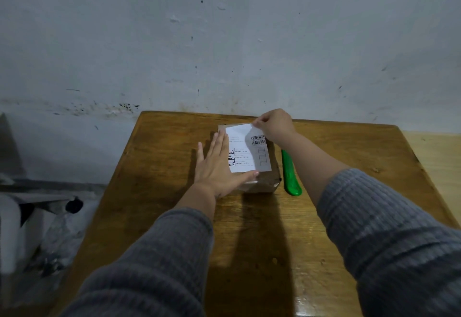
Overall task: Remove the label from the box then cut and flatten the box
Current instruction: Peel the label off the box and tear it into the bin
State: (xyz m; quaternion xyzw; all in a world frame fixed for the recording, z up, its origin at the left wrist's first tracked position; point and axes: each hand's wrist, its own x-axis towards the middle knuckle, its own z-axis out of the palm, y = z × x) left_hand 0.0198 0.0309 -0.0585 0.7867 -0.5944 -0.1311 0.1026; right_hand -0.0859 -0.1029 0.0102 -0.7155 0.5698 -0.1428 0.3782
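Note:
A small brown cardboard box (264, 180) sits on the wooden table (154, 167), near its far edge. A white shipping label (245, 153) with barcodes covers the box's top. My left hand (218, 167) lies flat, fingers spread, on the left part of the box and label, with the thumb along the label's near edge. My right hand (274, 124) pinches the label's far right corner, which is lifted off the box. A green utility knife (289, 174) lies on the table just right of the box, under my right forearm.
A stained white wall stands right behind the table's far edge. Left of the table, lower down, are grey-white objects and a crumpled clear plastic bag (57, 237). A lighter wooden surface (439, 157) adjoins the table on the right.

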